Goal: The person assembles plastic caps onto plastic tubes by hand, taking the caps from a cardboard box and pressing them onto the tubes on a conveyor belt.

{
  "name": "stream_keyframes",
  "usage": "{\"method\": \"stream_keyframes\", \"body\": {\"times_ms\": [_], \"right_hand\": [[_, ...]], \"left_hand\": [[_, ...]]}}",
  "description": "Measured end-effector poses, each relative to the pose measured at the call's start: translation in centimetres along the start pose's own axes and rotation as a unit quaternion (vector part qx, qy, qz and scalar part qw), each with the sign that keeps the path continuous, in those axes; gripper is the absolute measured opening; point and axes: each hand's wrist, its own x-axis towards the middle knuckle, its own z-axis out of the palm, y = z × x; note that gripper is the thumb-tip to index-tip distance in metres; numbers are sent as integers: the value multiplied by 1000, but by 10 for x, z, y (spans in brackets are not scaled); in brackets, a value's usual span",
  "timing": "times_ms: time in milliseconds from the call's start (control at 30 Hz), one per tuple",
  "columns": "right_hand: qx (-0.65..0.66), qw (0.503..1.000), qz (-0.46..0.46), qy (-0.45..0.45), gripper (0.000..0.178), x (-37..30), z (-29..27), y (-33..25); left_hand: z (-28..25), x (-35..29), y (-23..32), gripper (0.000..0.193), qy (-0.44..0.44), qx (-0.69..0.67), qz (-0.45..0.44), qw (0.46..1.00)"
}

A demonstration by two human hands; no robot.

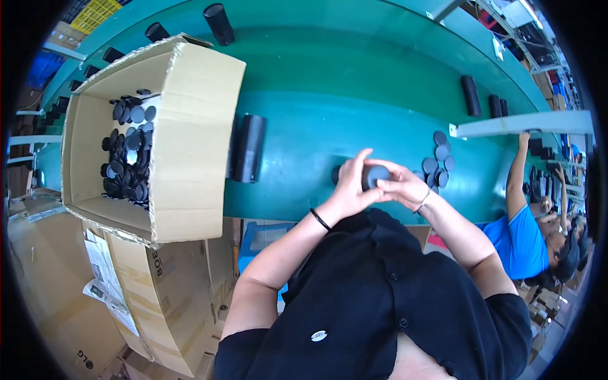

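Observation:
Over the near edge of the green bench [304, 152], both my hands are closed round a black cylinder [376, 175], its round end turned up toward me. My left hand [349, 187] wraps its left side. My right hand [405, 186] has its fingers along the right side, with the thumb at the rim of the round end. Whether that end is a separate disc I cannot tell. Several loose black discs [441, 152] lie on the bench right of my right hand. Left of my hands lies a black textured cylinder [251, 149].
An open cardboard box [197, 145] on the left holds a heap of black discs [130, 158]. More black cylinders stand at the far left [219, 24] and far right [470, 95]. A grey metal bar [519, 124] crosses on the right, near a person in blue [522, 244]. Cartons [171, 285] stand lower left.

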Motion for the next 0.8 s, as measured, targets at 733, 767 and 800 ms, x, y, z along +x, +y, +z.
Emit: {"method": "stream_keyframes", "body": {"times_ms": [733,767,800], "right_hand": [[-636,610,-257,396,66,53,-209,-85],[-618,622,-272,397,63,38,-196,-74],[-635,608,-287,380,55,31,-190,-72]], "left_hand": [[-342,292,-34,78,383,475,-272,744],[-344,291,-39,74,384,483,-275,737],[-341,287,-48,70,384,490,-281,731]]}}
